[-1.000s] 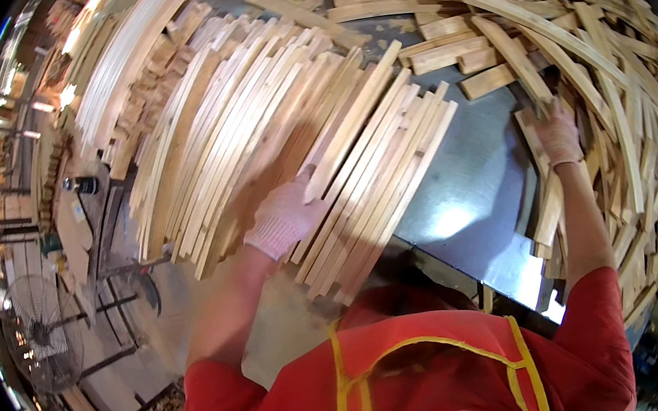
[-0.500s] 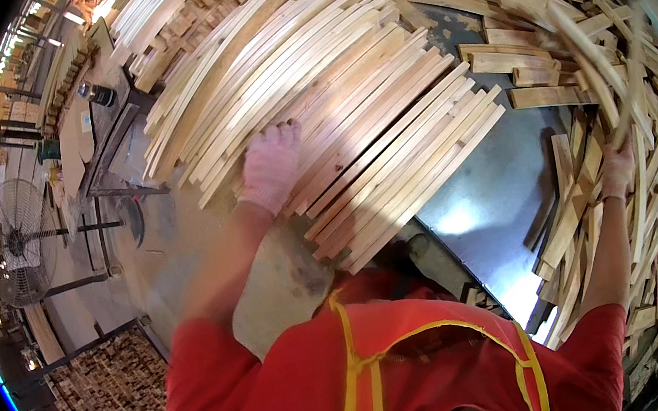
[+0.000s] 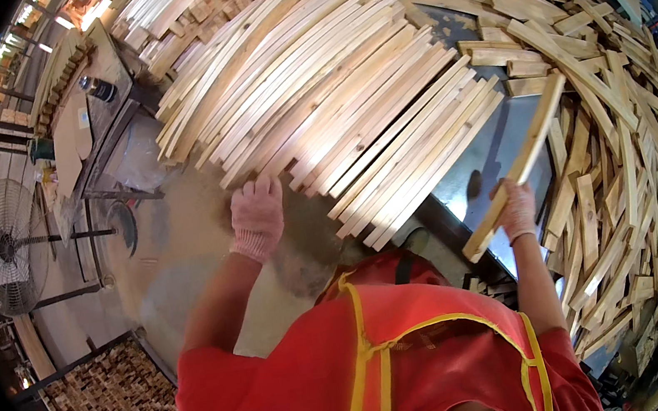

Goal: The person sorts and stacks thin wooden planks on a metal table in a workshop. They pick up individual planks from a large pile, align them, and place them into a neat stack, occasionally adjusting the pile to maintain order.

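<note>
My right hand point(image 3: 517, 211), in a pale glove, is wrapped round a wooden strip point(image 3: 539, 134) near its lower end. The strip slants up and away over the right side of the metal table point(image 3: 480, 152). My left hand point(image 3: 256, 216), gloved too, is closed, with its bunched fingertips against the near ends of a wide row of wooden strips point(image 3: 330, 96). Whether those fingers grip a strip is hidden. The strips lie side by side, slanting up to the right, their near ends uneven. A dark gap runs between two strips toward the right of the row.
A large jumbled heap of loose wooden pieces point(image 3: 609, 191) covers the right side. Stacked lumber point(image 3: 212, 3) stands beyond the row. On the left are a caged fan point(image 3: 8, 242), a dark cylinder point(image 3: 97, 88) on a bench, and a bin of small wood blocks point(image 3: 114, 408).
My right hand has come from the heap toward my body, bringing a strip with it. My left hand has slid off the top of the row to its near ends.
</note>
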Motion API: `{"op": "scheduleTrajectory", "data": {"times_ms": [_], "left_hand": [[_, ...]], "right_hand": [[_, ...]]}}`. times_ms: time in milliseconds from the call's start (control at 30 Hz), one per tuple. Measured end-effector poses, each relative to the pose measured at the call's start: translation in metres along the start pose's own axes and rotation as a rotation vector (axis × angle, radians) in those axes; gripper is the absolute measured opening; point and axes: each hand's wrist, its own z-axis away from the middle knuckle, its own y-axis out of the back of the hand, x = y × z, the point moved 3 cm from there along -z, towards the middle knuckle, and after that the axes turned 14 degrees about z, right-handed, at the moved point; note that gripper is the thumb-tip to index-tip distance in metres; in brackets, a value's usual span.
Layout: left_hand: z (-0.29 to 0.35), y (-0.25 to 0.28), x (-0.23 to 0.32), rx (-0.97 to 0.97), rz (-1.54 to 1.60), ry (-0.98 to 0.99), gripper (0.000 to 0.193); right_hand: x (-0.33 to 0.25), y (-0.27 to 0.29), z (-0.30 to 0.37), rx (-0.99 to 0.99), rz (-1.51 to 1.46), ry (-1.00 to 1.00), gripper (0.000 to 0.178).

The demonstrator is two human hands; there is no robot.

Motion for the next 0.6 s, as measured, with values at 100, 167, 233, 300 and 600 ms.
{"op": "scheduleTrajectory", "data": {"times_ms": [100,167,233,300,600], "left_hand": [[0.038,-0.02,-0.007,-0.181,0.316,0.219,0.037],[0.041,-0.058,-0.008,-0.21,0.73,0.447,0.04],[0.027,-0.1,-0.005,-0.141,1.262,0.758,0.046],[0.009,-0.14,0.003,-0.022,1.819,1.096,0.043],[-0.011,-0.048,0.034,0.246,2.041,1.131,0.025]], "right_hand": [[-0.012,-0.072,0.024,-0.13,0.752,0.008,0.053],[-0.024,-0.103,0.019,-0.456,0.75,-0.027,0.064],[-0.033,-0.113,0.014,-0.464,0.862,-0.035,0.059],[-0.05,-0.113,0.027,-0.481,0.635,-0.075,0.048],[-0.022,-0.037,-0.007,-0.238,0.706,0.087,0.075]]}}
